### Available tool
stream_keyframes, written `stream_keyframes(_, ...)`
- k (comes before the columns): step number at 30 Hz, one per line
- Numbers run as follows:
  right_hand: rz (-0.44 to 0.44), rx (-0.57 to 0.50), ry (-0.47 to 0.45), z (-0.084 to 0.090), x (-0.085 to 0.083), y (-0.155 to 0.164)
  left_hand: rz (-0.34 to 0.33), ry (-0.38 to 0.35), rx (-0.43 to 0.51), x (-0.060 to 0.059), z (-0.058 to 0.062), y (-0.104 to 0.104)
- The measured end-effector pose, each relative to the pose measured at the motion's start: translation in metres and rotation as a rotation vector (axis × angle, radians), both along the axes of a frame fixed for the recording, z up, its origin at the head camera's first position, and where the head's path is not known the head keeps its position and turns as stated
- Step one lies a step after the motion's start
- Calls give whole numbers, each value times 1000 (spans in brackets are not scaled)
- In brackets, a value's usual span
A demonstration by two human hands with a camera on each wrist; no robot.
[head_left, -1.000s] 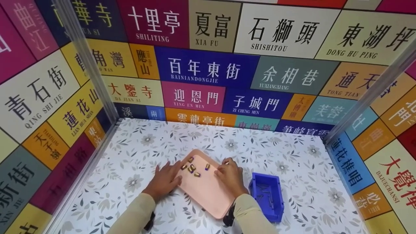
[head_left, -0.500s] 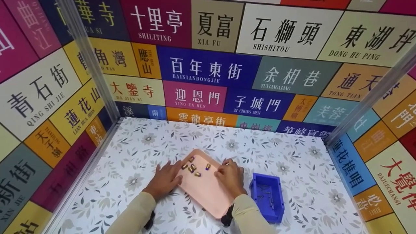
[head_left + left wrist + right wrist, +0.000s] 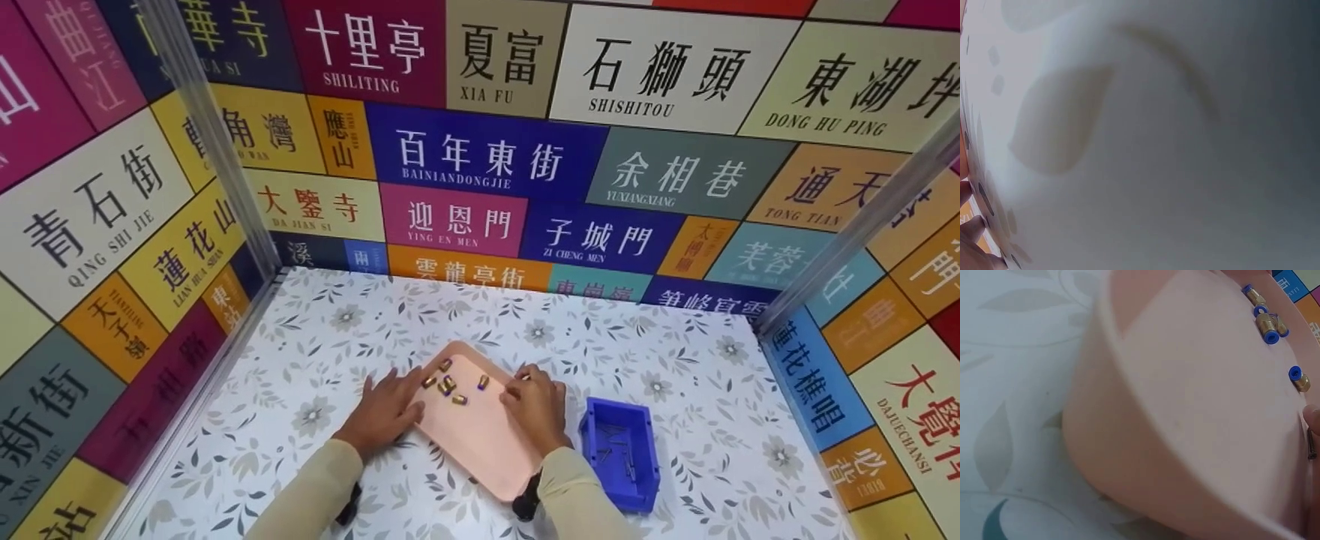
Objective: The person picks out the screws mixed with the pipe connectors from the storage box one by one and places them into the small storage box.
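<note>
A shallow pink tray [image 3: 480, 442] lies slanted on the table between both hands. Several brass fittings with blue ends [image 3: 460, 400] are grouped towards its far end. My left hand [image 3: 381, 416] rests at the tray's left rim, thumb towards the edge and fingers spread outside. At the right rim, my right hand [image 3: 536, 405] has its fingers curled. In the right wrist view a small dark screw [image 3: 1311, 445] sticks out from under the thumb, pinched beside the tray wall; its other end is hidden. Only some fingertips [image 3: 974, 228] show at the left wrist view's edge.
To the right of my right hand stands a blue plastic bin [image 3: 645, 450] with several loose screws [image 3: 628, 459] inside. A white, leaf-patterned cloth [image 3: 300, 480] covers the table. Walls of coloured sign panels [image 3: 480, 161] enclose the back and sides.
Both hands keep their places at the tray, and the fittings lie as before. The whole head view has shifted slightly.
</note>
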State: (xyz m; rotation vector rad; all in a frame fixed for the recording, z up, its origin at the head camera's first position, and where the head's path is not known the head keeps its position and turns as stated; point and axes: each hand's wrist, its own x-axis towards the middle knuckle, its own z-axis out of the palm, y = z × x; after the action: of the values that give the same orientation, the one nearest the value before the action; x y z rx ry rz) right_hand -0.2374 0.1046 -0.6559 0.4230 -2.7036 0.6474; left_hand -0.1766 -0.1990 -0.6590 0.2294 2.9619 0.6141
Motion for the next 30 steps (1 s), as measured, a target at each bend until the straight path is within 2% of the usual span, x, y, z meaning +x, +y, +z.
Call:
stream_keyframes(10,-33,53,-33,-1,0,0,11,-12,9,1,4,2)
stream_keyframes(16,-36,60,-47,0,1,-1,18,-19,32,0,2,0)
stream_keyframes(23,-9,65,-15,-2,1,0,-16,26,5,-1,3,-2)
stream_keyframes(30,-2,73,-25,-1,1,0,1,-13,-21,-1,5,0)
